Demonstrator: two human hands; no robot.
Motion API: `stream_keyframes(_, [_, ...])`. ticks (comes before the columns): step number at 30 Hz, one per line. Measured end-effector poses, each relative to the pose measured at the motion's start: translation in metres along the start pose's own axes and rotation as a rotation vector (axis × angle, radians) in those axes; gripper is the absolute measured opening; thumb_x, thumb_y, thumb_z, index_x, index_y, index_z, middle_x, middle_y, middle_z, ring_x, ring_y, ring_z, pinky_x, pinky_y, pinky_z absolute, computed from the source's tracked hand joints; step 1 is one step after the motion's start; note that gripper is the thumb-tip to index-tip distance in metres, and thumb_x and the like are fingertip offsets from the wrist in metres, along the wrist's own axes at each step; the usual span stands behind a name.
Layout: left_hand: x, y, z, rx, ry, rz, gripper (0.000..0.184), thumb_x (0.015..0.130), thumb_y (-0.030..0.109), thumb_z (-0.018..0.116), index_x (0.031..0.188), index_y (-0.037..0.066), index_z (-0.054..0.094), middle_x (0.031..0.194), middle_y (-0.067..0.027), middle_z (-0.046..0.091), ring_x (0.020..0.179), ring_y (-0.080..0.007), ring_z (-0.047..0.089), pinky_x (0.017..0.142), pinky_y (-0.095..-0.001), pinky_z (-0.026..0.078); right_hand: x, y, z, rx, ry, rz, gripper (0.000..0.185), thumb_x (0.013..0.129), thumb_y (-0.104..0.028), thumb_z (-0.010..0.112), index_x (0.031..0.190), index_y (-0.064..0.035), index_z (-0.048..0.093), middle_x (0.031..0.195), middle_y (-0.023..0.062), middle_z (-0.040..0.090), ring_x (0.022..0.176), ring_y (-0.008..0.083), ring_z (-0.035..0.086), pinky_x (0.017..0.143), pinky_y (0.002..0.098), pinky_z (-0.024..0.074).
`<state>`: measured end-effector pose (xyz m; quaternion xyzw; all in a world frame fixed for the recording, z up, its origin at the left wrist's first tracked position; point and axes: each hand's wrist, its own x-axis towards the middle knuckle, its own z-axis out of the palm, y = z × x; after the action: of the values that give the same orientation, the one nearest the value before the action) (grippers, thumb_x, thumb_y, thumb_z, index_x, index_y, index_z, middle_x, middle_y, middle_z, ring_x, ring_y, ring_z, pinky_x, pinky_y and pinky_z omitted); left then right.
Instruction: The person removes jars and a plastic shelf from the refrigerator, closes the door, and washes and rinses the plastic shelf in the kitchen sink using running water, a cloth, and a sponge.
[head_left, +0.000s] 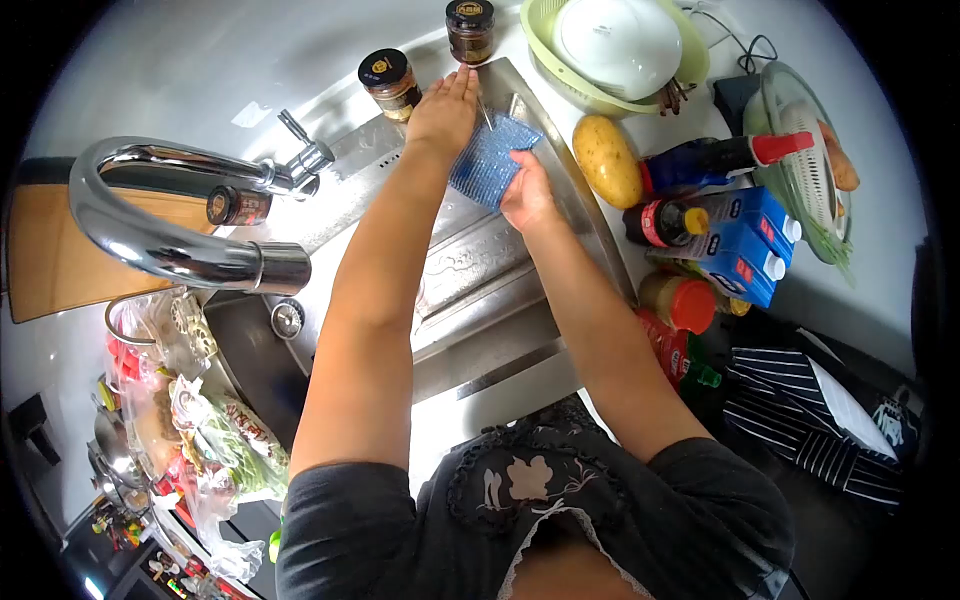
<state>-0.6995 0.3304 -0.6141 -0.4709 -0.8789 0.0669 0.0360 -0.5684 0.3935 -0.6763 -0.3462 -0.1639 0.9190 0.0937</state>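
Note:
My right hand [528, 192] pinches the right edge of a blue textured cleaning cloth [490, 165], its thumb on top. The cloth lies over the far end of the metal sink drainboard [470, 268]. Beside it, my left hand [446, 112] is stretched out with straight fingers, palm down near the drainboard's far corner. Its forearm and wrist pass the cloth's left edge. Two dark-lidded jars stand near those fingers: one jar [390, 88] just left, another jar [470, 35] just beyond the fingertips. Whether the left hand touches either jar, I cannot tell.
A chrome faucet [180, 250] arches over the sink basin [255, 345] at left. To the right stand a potato [607, 160], a spray bottle [725, 158], a small dark bottle [665, 222] and blue cartons [740, 245]. A green basin [540, 60] holds white dishes.

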Motion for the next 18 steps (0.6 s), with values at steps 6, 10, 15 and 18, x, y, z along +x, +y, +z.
stream_keyframes(6, [0.0, 0.002, 0.015, 0.018, 0.032, -0.007, 0.049, 0.087, 0.009, 0.03, 0.135, 0.005, 0.023, 0.142, -0.0089, 0.023, 0.128, -0.0214, 0.029, 0.107, -0.0324, 0.023, -0.001, 0.001, 0.0, -0.007, -0.06, -0.04, 0.037, 0.076, -0.023, 0.052, 0.106, -0.002, 0.051, 0.105, 0.0117, 0.058, 0.093, 0.0259, 0.056, 0.086, 0.0368, 0.0422])
stream_keyframes(10, [-0.018, 0.001, 0.019, -0.122, 0.176, 0.018, 0.051, 0.085, 0.007, 0.031, 0.135, 0.006, 0.023, 0.142, -0.0102, 0.023, 0.128, -0.0232, 0.028, 0.106, -0.0326, 0.023, -0.003, 0.005, -0.014, -0.385, 0.107, -0.242, 0.037, 0.076, -0.021, 0.055, 0.107, -0.0008, 0.052, 0.101, 0.0108, 0.059, 0.087, 0.0229, 0.056, 0.08, 0.0323, 0.0431])
stream_keyframes(15, [-0.192, 0.009, 0.021, -0.727, 0.232, -0.411, 0.057, 0.07, -0.006, 0.047, 0.124, 0.01, 0.042, 0.122, -0.0162, 0.044, 0.104, -0.0351, 0.049, 0.087, -0.0392, 0.042, -0.049, 0.042, -0.049, -1.854, -0.092, -0.58, 0.031, 0.076, -0.021, 0.055, 0.106, -0.0167, 0.061, 0.087, 0.0137, 0.062, 0.08, 0.0226, 0.058, 0.075, 0.0346, 0.0447])
stream_keyframes(18, [-0.287, 0.025, 0.081, -0.747, -0.027, -0.844, 0.05, 0.079, 0.018, 0.053, 0.124, 0.004, 0.036, 0.116, -0.0231, 0.043, 0.098, -0.0388, 0.051, 0.082, -0.0421, 0.045, -0.037, 0.069, -0.079, -2.383, -0.174, -0.751, 0.036, 0.076, -0.017, 0.057, 0.111, -0.0224, 0.058, 0.101, 0.0058, 0.06, 0.098, 0.0241, 0.053, 0.083, 0.0373, 0.0424])
